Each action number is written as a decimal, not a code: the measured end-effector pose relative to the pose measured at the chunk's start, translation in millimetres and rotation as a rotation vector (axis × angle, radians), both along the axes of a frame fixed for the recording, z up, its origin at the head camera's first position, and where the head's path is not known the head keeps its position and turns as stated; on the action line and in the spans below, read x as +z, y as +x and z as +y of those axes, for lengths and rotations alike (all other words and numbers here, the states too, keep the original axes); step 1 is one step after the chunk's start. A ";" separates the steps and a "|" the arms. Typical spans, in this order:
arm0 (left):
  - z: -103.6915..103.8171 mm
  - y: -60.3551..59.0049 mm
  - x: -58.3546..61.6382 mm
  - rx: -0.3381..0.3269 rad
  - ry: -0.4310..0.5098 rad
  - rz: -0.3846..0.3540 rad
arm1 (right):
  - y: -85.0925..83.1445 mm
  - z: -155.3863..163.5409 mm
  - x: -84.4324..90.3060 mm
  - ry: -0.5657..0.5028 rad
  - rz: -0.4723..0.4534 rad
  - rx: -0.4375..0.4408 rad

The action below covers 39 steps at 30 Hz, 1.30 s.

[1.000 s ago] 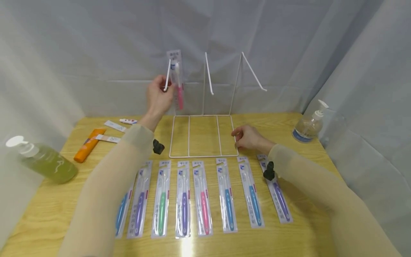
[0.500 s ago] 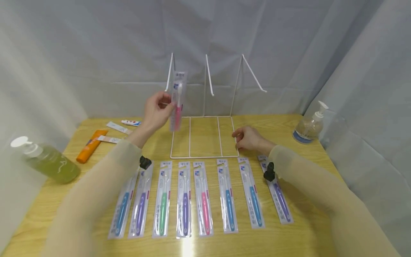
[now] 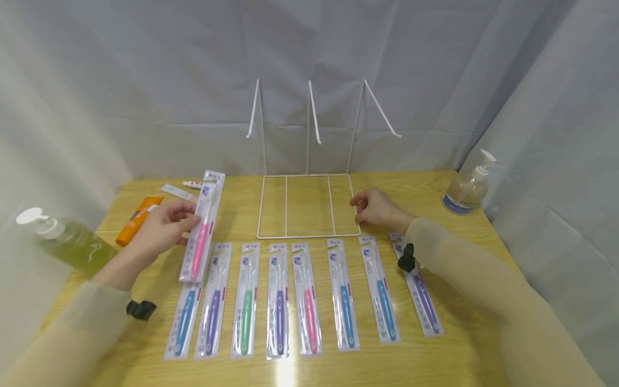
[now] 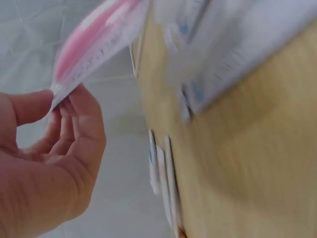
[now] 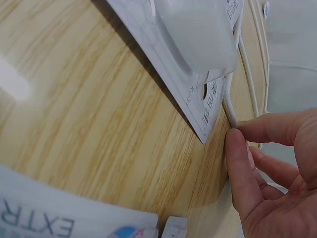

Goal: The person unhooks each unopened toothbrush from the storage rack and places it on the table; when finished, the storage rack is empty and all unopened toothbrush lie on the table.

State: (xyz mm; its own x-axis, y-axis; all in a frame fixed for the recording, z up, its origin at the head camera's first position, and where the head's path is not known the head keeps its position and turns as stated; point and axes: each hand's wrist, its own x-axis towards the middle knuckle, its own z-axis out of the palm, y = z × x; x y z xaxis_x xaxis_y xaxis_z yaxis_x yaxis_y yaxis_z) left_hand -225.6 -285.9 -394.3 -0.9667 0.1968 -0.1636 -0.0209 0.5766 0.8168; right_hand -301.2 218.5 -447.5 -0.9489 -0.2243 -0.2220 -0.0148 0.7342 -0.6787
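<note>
My left hand (image 3: 164,226) pinches a packaged pink toothbrush (image 3: 201,242) by its left edge, held above the left end of a row of packaged toothbrushes. In the left wrist view the thumb and fingers grip the edge of that pack (image 4: 94,47). A white wire rack (image 3: 309,236) with three slanted hooks (image 3: 314,113) stands at the back, the hooks bare. My right hand (image 3: 377,208) pinches the right side of the rack's base; in the right wrist view thumb and forefinger hold its wire (image 5: 231,113).
Several packaged toothbrushes, one with a green handle (image 3: 246,312), lie in front of the rack. At left are a green pump bottle (image 3: 79,244), an orange tube (image 3: 132,228) and a white strip (image 3: 175,190). A clear pump bottle (image 3: 464,191) stands at right.
My left hand has carried the pink toothbrush pack from beside the left hook down and left toward the row's left end. The right hand has stayed at the rack's base.
</note>
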 end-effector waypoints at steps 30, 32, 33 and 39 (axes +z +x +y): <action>-76.5 58.1 -24.0 -0.024 -0.143 -0.463 | 1.3 1.4 -2.1 -0.012 0.024 0.002; -75.0 58.6 -22.9 -0.035 -0.176 -0.449 | 1.4 1.3 -2.2 -0.010 0.026 0.001; -74.1 58.8 -22.2 -0.042 -0.194 -0.440 | 2.0 1.3 -1.6 -0.010 0.027 0.003; -68.8 60.7 -16.1 -0.063 -0.322 -0.386 | 2.0 0.6 -0.5 -0.011 0.024 0.006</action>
